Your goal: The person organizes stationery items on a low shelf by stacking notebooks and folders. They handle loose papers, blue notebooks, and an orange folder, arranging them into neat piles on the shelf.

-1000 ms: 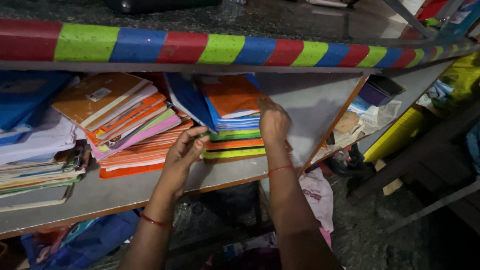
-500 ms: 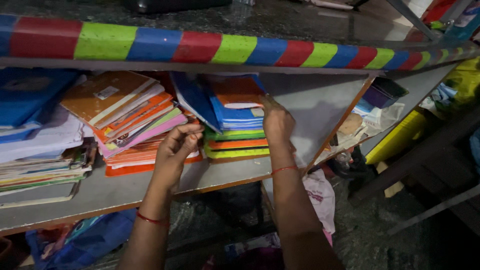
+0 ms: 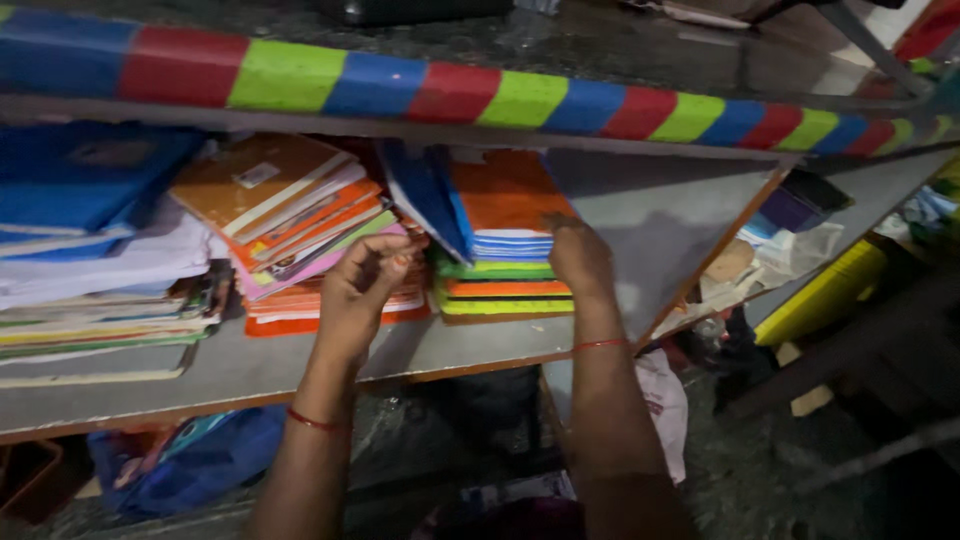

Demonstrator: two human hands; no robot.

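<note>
Orange-covered notebook (image 3: 505,195), top of the small stack (image 3: 500,270), is pressed at its right edge by the right hand (image 3: 580,260), fingers curled against it. Since a second ago the blue book (image 3: 425,200) leans further left of the stack, pinched at its lower edge by the left hand (image 3: 365,285). Right of the stack, bare grey shelf (image 3: 650,220) is left open up to the wooden divider (image 3: 720,250).

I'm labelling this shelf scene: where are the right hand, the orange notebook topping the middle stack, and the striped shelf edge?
right hand (image 3: 580,260), head view, back of hand.
orange notebook (image 3: 505,195), head view, cover.
striped shelf edge (image 3: 520,98), head view, green band.
</note>
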